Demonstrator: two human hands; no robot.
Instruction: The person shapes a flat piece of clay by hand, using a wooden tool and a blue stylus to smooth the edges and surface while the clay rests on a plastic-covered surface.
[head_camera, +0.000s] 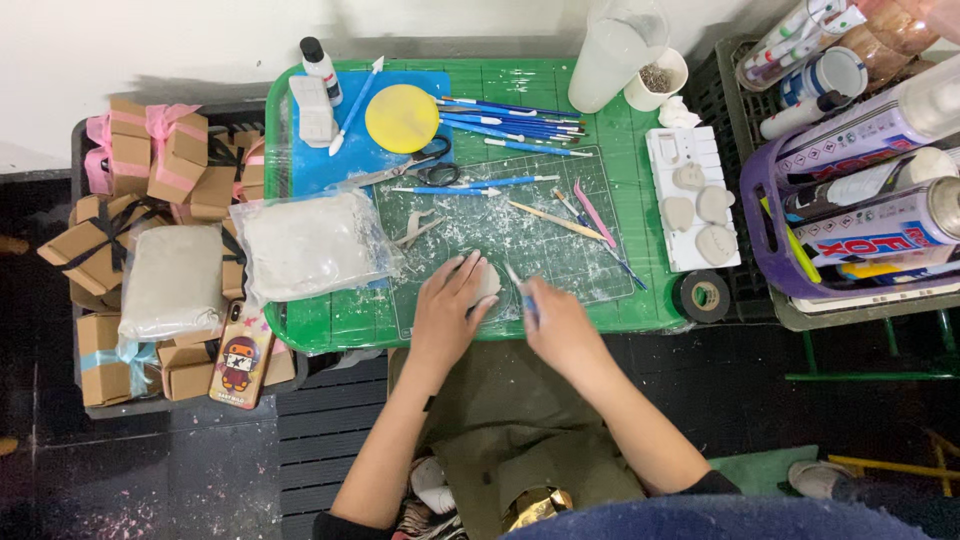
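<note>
A: Where can we pass?
B: Bare cutting mat at 12 o'clock of our hands, up to the loose tools.
A: Blocked where?
B: Clay bag at 9, white mould tray and tape roll at 3, brushes far 12.

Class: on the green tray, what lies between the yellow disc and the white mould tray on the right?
In the head view, blue-handled tools lie fanned between the yellow disc and the white mould tray.

Bare forearms, dark short sleeves, olive-green apron over lap.
</note>
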